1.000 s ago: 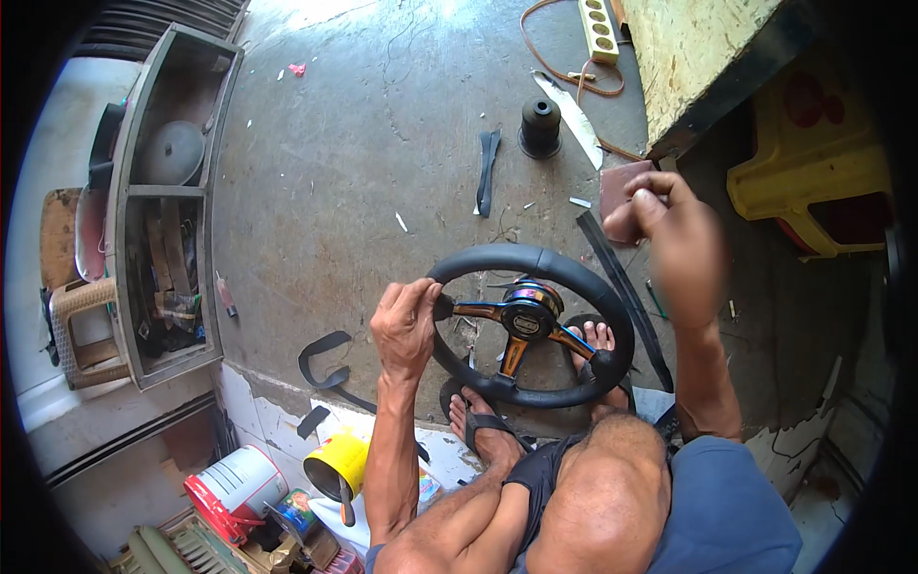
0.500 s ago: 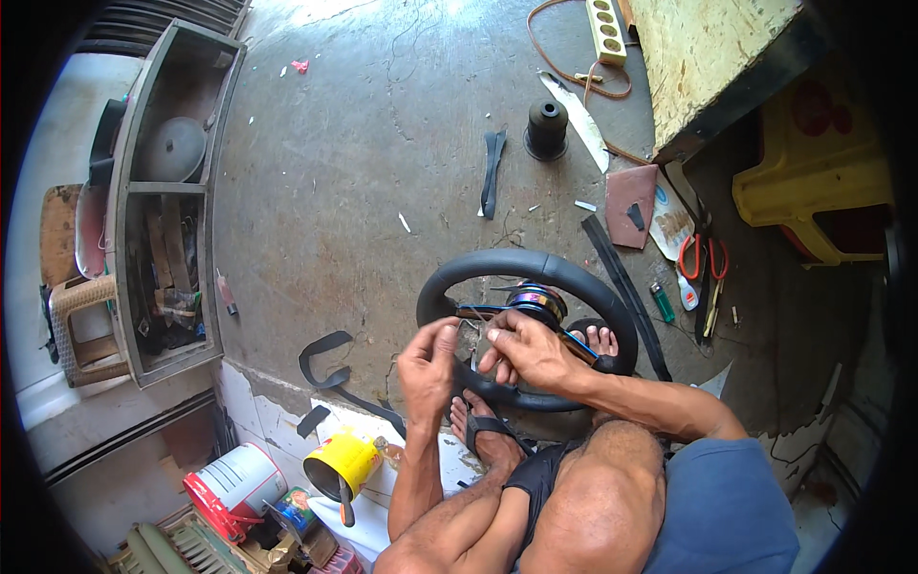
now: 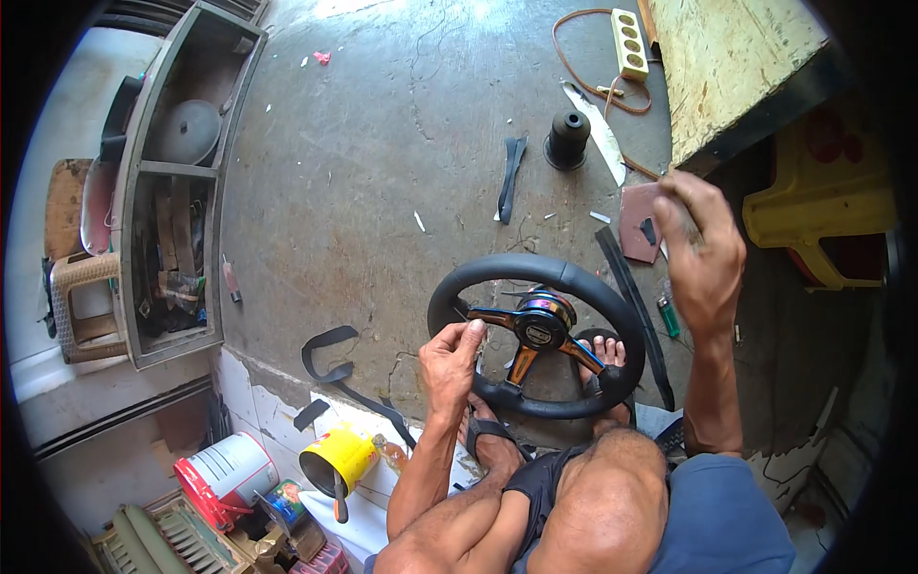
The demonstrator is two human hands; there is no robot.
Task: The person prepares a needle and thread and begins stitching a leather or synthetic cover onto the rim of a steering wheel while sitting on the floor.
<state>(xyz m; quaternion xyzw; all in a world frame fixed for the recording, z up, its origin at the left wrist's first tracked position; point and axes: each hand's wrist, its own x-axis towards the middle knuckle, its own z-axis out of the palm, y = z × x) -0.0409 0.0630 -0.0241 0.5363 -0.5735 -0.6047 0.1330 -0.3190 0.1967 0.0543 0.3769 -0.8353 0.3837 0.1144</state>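
Note:
A black steering wheel (image 3: 564, 273) with coloured metal spokes rests tilted over my feet. By its left rim my left hand (image 3: 448, 368) is closed in a pinch, thumb against forefinger; a thin dark sliver shows near the fingertips, too small to name. My right hand (image 3: 708, 244) is raised away from the wheel at the right, above a dark pink sheet (image 3: 636, 225). Its fingers are curled toward the thumb and slightly blurred. Whatever they hold, if anything, cannot be made out.
A black thread spool (image 3: 568, 141) stands beyond the wheel, near a folded black strip (image 3: 511, 180). Long black strips (image 3: 636, 316) and a green lighter (image 3: 667, 318) lie at right. A yellow tin (image 3: 356, 454) lies near left, below a curled black strip (image 3: 330, 337). A power strip (image 3: 628, 45) lies far right.
My right hand has moved from beside the left hand, over the wheel, up and out to the right. The left hand stays pinched near the rim. The view has shifted slightly.

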